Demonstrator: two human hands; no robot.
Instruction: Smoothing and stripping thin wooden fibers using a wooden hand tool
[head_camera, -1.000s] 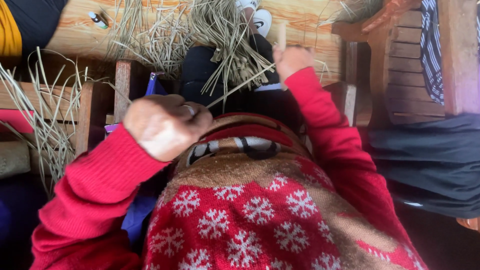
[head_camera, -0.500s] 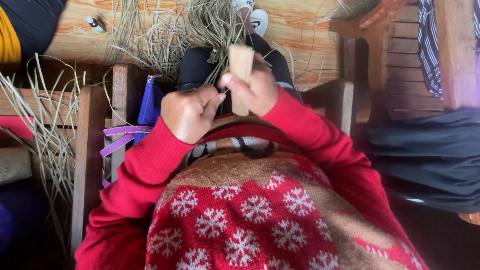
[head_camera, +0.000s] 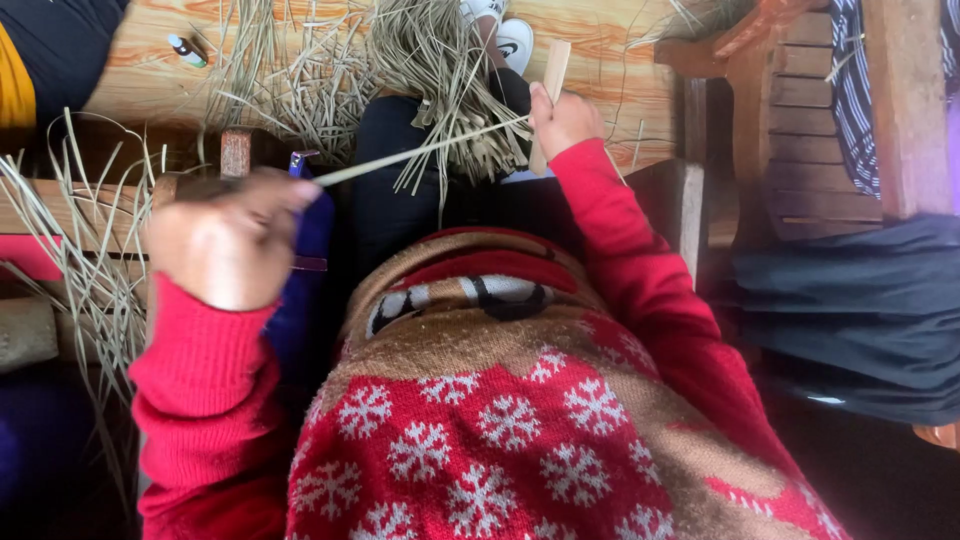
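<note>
Your left hand is closed, pinching one end of a long straw so it runs taut across your lap. Your right hand grips a flat wooden stick and seems to press the straw's far end against it, which would keep the strand straight between both hands. Beyond, a loose bundle of straw lies on your dark trousers, within reach. More strands litter the wooden floor.

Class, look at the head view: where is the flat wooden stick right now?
The flat wooden stick stands upright in the right hand, upper centre, beside the bundle of dried grass and just below a white shoe.
</note>
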